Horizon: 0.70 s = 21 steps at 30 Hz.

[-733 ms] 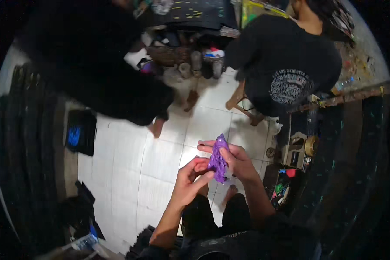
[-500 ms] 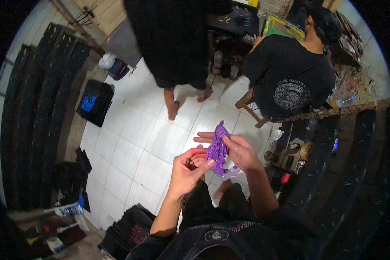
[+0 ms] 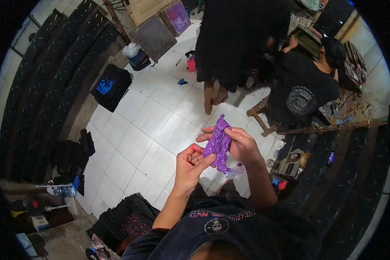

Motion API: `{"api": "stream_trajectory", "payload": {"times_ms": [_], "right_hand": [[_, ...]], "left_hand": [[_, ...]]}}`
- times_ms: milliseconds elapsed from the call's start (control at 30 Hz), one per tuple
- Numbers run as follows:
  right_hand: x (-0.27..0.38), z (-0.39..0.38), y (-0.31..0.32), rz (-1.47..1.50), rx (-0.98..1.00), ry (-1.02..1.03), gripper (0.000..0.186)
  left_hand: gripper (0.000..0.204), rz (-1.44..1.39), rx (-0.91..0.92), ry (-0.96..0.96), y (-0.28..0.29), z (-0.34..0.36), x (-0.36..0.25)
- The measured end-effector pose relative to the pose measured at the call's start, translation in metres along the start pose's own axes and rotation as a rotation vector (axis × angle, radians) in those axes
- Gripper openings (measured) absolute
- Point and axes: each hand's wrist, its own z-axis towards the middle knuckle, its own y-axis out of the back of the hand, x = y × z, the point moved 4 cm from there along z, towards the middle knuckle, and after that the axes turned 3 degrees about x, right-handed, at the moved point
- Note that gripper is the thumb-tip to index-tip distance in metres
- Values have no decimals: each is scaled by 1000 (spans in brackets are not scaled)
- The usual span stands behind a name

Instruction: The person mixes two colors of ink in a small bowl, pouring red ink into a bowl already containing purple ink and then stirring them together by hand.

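A crumpled, shiny purple plastic bag with a clear lower end is held up between my two hands, above the floor. My left hand pinches its lower left side, thumb laid across the front. My right hand grips the upper right edge between thumb and fingers, with some fingertips showing behind the bag. The clear end hangs loose below my right hand. Whether anything is inside cannot be made out; the purple looks like thick colour in or on the plastic.
Ahead, a person in black stands on the white tiled floor. Another person sits on a wooden stool at right. Folded black cloth with blue print and red print is stacked at left. Long racks of dark cloth line the sides.
My view has swung left, so people and stacks appear shifted right. Both hands still hold the bag, which looks slightly more spread out. The seated person's green-and-yellow frame now appears tilted up.
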Motion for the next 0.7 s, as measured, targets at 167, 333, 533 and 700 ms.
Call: {"api": "stream_trajectory", "payload": {"times_ms": [167, 333, 533, 700], "right_hand": [[-4, 26, -29, -233, -174, -93, 46], [-8, 53, -45, -267, -240, -35, 42], [-1, 58, -51, -344, -280, 68, 45], [3, 53, -43, -574, -376, 176, 44]], "left_hand": [[18, 57, -52, -36, 23, 13, -33], [23, 73, -22, -64, 43, 29, -52], [25, 123, 50, -51, 49, 44, -58], [25, 145, 94, -53, 45, 64, -50]]}}
